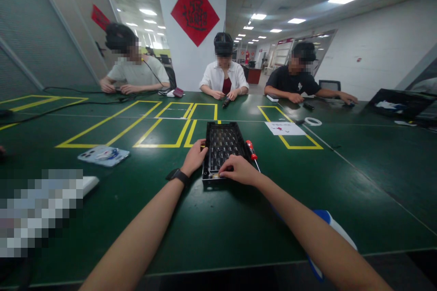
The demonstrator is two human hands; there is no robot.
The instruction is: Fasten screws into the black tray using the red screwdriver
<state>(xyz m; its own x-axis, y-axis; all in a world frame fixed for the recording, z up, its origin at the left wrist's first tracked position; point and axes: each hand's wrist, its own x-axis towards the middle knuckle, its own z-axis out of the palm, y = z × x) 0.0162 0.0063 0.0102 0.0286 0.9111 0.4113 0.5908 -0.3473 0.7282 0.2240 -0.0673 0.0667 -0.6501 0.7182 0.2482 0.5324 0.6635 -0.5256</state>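
A black rectangular case [226, 143] lies on the green table in front of me, with rows of small shiny pieces inside. My left hand [195, 158] grips its left side, thumb and fingers at the rim. Over the near end of the case, my right hand [239, 169] is in a pinch, its fingertips down by a small yellowish part [215, 175]. Whatever is between those fingers is too small to make out. A screwdriver [251, 150] with a red and black handle rests against the case's right side, its shaft pointing towards me.
Across the green table [153, 218] three people sit with their hands on small objects. A phone [104, 155] lies to my left, and a printed sheet [285, 128] lies ahead to the right. Near my right forearm is a blue and white object [336, 227]. Yellow tape [164, 146] marks rectangles.
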